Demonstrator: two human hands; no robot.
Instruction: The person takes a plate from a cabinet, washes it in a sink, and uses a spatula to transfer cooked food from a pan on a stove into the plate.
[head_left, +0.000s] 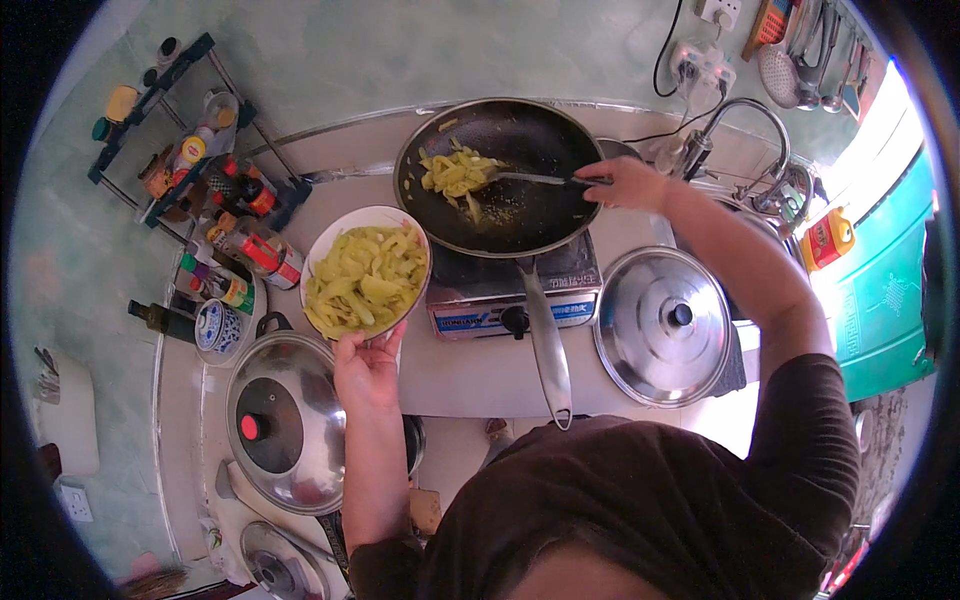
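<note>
A white bowl (310, 279) heaped with pale green-yellow sliced vegetable (367, 277) is tilted in my left hand (367, 367), which grips its near rim just left of the wok. With my right hand (626, 184) I hold the dark handle of a metal spatula (529, 178). The spatula's head meets a smaller heap of the same slices (457, 172) in the left part of the black wok (547, 150). The wok sits on a single-burner gas stove (480, 315), its long metal handle (549, 345) pointing towards me.
Right of the stove lies a metal lid (664, 326), with a faucet (742, 105) beyond. A domed lid with a red knob (289, 420) is beside my left forearm. Sauce bottles (262, 251) and a rack (154, 112) stand at left. Ladles (780, 75) hang at upper right.
</note>
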